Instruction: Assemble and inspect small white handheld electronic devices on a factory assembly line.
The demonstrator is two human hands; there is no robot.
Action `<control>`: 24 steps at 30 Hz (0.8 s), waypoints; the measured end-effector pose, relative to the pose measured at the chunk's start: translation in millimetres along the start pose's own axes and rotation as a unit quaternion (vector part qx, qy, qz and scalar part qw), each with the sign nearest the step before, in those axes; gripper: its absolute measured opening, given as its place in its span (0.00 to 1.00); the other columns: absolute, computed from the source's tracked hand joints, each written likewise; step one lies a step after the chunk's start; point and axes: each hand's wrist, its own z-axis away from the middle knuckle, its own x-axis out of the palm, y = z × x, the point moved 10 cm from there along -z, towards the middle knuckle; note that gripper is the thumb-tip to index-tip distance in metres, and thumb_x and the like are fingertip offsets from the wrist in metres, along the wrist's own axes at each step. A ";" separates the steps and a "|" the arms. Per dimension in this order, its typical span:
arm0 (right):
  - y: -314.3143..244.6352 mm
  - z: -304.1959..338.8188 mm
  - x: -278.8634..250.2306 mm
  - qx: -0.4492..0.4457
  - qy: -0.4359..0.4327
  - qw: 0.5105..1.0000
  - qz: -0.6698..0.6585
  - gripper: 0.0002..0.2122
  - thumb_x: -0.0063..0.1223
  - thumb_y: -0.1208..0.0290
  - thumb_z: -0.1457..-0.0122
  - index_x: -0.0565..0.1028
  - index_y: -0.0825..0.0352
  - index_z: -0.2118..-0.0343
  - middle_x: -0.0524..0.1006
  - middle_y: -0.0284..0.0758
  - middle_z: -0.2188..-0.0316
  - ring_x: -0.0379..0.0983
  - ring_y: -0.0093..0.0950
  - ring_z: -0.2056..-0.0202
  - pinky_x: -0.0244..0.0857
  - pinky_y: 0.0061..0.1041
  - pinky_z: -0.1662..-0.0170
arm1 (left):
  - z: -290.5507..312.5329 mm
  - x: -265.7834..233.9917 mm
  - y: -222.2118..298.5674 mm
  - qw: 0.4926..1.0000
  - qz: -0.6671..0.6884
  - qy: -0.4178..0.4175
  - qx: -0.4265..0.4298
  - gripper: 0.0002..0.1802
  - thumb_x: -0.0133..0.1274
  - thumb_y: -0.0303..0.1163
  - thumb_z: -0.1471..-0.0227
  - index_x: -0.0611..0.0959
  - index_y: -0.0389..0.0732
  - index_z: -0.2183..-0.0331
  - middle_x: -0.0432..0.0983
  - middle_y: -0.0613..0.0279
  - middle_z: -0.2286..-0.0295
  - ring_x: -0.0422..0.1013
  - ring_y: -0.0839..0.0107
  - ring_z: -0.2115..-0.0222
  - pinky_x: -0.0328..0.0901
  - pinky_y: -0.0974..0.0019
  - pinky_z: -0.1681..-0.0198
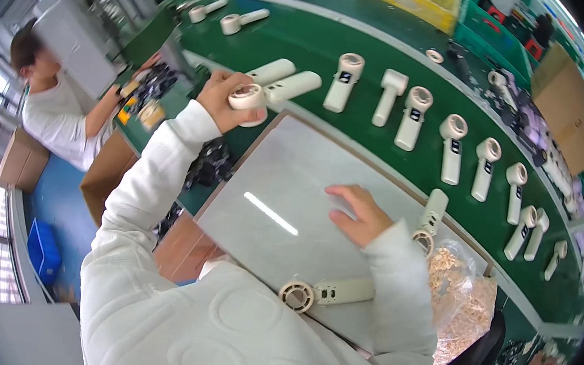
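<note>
My left hand [220, 99] is closed around the round head of a white handheld fan [249, 97] at the far left corner of the work board. Two white handles stretch rightward from there over the green belt; whether both fans are in my grip I cannot tell. Above the glossy white board [271, 173] my right hand [361, 216] hovers with its fingers apart and nothing in them. One handheld fan [344, 291] lies at the board's near edge, close to my body. Another white fan [434, 209] rests along the right edge, its ring-shaped head toward me.
Several white fans, including one upright-faced fan [345, 79], lie spaced along the green conveyor belt [309, 39]. A clear bag of small beige parts [451, 282] sits at right. Black bundles [210, 164] lie left of the board. A co-worker [61, 103] sits at left.
</note>
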 end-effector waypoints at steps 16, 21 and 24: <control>-123.8 37.5 119.4 -0.010 -0.367 0.925 0.095 0.19 0.53 0.66 0.46 0.70 0.61 0.50 0.71 0.37 0.57 0.67 0.37 0.55 0.63 0.29 0.51 | 182.1 -83.4 6.6 0.996 0.075 0.054 -0.012 0.33 0.70 0.48 0.69 0.80 0.45 0.59 0.61 0.54 0.59 0.62 0.55 0.58 0.64 0.59 0.54; -127.1 27.2 120.2 0.053 -0.389 0.918 0.058 0.18 0.51 0.68 0.43 0.70 0.59 0.49 0.71 0.37 0.57 0.69 0.36 0.57 0.63 0.29 0.52 | 180.2 -65.9 11.3 0.993 0.109 0.045 0.002 0.32 0.70 0.47 0.70 0.80 0.46 0.60 0.61 0.55 0.59 0.62 0.56 0.59 0.63 0.59 0.54; -128.6 20.0 113.6 0.077 -0.382 0.919 0.057 0.17 0.50 0.69 0.42 0.70 0.59 0.49 0.71 0.37 0.57 0.69 0.36 0.58 0.63 0.29 0.52 | 177.0 -54.2 13.9 0.992 0.123 0.038 0.004 0.32 0.70 0.47 0.70 0.80 0.47 0.60 0.61 0.55 0.59 0.62 0.55 0.59 0.63 0.59 0.54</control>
